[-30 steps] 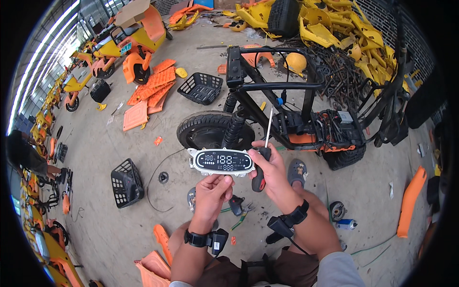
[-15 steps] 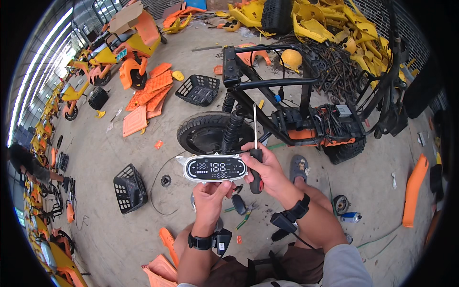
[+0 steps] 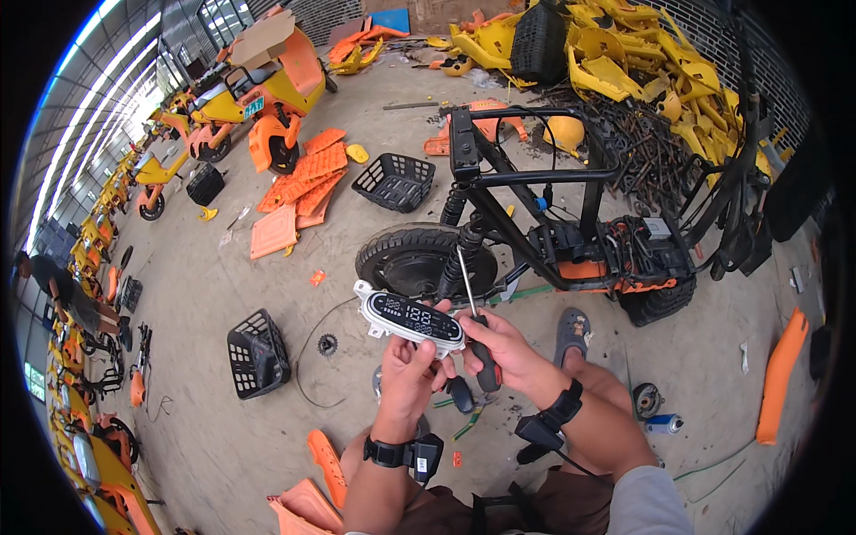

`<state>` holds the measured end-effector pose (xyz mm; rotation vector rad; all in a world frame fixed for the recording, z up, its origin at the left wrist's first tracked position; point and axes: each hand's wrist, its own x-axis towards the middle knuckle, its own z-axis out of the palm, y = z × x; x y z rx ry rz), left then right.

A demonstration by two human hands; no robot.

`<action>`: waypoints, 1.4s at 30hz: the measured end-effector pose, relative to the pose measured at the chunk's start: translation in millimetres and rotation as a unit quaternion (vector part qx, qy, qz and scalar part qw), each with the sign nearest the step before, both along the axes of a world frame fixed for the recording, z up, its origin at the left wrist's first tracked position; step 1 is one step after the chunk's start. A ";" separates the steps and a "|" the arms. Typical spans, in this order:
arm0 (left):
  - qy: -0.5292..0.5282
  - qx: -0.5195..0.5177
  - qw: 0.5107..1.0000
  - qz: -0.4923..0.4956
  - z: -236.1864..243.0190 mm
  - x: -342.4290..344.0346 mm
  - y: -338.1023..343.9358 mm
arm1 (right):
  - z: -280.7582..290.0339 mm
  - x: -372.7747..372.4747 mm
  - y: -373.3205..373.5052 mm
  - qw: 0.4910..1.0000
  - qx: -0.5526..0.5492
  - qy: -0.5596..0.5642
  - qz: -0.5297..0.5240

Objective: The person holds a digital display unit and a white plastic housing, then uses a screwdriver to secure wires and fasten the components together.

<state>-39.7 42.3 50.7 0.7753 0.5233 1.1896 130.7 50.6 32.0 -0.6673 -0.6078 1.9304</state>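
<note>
My left hand grips an oblong display panel with a black face, lit digits and a pale rim, held level in front of me. My right hand is closed around the black and red handle of a screwdriver, its metal shaft pointing up past the panel's right end. Right behind both stands a stripped black scooter frame with its front wheel.
Two black baskets and orange panels lie on the concrete floor. Yellow body shells are heaped at the back right. Orange scooters line the left, where a person crouches. A blue can lies by my right knee.
The panel has tilted slightly, its left end now higher. The screwdriver stays upright at the panel's right end. The view has shifted a little.
</note>
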 end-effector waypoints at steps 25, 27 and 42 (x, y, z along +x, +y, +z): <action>0.183 -0.038 0.980 0.073 -0.8 -7.4 1.1 | 6.6 -11.3 -15.1 0.898 0.262 -0.292 -0.199; 0.210 -0.041 0.974 0.077 0.5 -3.7 0.4 | 0.0 -12.9 -15.3 0.883 0.265 -0.312 -0.230; 0.182 -0.052 0.979 0.074 -5.4 -4.8 0.4 | 2.9 -20.5 -17.4 0.901 0.221 -0.301 -0.220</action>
